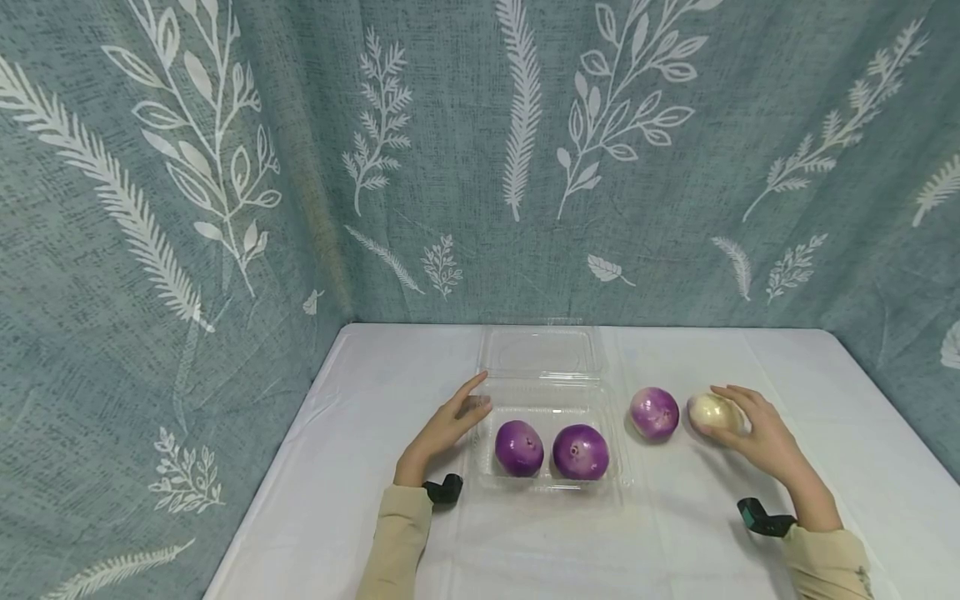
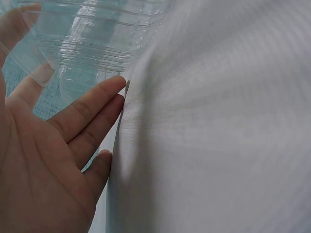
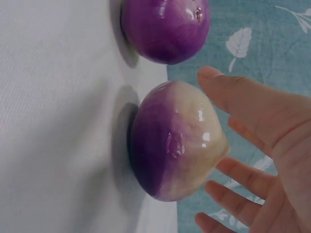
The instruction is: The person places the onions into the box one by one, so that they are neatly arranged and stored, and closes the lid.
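Observation:
My right hand (image 1: 765, 437) is spread beside a glossy purple-and-white turnip (image 1: 714, 413). In the right wrist view, the thumb stands a little apart from this turnip (image 3: 177, 141), and the fingers reach past its pale, pointed end. A second turnip (image 1: 655, 414) sits to its left on the table. My left hand (image 1: 442, 429) is at the left side of an open clear plastic container (image 1: 551, 400), fingers extended; the left wrist view shows some fingers behind its clear wall (image 2: 97, 58). Inside the container lie two purple turnips, one left (image 1: 519, 448) and one right (image 1: 581, 452).
The container's hinged lid (image 1: 540, 352) lies folded back towards the far edge of the white-covered table (image 1: 675, 542). A blue-green leaf-patterned curtain (image 1: 465, 150) hangs behind the table and along its sides. Dark wrist devices (image 1: 763, 518) sit at both wrists.

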Demonstrator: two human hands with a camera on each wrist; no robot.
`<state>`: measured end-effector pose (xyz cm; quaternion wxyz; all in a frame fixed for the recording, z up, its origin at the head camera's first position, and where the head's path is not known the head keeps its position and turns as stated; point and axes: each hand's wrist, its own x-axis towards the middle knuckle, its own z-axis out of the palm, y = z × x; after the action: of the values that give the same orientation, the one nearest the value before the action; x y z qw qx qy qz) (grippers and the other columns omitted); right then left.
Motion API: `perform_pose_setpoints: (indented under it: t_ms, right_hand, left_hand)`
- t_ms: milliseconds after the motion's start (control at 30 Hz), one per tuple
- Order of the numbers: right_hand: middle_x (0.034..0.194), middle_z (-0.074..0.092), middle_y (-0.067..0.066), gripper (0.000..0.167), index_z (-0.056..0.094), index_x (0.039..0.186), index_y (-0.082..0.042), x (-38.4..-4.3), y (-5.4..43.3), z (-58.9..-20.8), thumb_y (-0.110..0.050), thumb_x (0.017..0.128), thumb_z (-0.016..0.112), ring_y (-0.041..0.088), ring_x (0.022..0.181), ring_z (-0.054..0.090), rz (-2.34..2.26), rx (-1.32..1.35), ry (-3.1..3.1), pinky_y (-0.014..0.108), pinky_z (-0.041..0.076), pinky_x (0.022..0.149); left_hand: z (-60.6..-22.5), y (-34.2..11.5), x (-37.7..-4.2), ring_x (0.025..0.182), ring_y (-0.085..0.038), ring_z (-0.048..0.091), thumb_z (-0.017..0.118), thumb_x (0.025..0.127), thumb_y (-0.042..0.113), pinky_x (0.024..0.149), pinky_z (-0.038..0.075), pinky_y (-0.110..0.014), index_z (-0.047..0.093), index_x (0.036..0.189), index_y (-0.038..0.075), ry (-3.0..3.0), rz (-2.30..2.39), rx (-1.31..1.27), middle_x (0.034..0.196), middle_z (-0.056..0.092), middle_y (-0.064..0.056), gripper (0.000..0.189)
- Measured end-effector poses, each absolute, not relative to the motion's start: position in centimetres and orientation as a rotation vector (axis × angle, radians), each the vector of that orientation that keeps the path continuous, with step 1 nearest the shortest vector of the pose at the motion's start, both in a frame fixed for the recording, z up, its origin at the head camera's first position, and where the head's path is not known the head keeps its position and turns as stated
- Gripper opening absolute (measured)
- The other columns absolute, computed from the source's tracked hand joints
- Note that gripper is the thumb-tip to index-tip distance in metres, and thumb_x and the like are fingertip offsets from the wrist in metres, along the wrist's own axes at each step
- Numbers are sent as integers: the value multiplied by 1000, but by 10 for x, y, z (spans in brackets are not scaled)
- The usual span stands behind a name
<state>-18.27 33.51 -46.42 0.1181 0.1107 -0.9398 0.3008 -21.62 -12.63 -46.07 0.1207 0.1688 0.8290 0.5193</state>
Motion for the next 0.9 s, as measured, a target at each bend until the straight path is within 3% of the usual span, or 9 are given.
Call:
perform_pose_setpoints:
  t_ms: [900]
  right_hand:
    - [121,46,35,60,47,126,8,-183,342,-471,-16,79,74,51,105,47,912,282,-2740,61,42,81]
  left_hand:
    - [-463,-125,-217,130,-36,39,49,97,29,104,25,-62,21,149,21,2433,1535,479,137,46,-21,60]
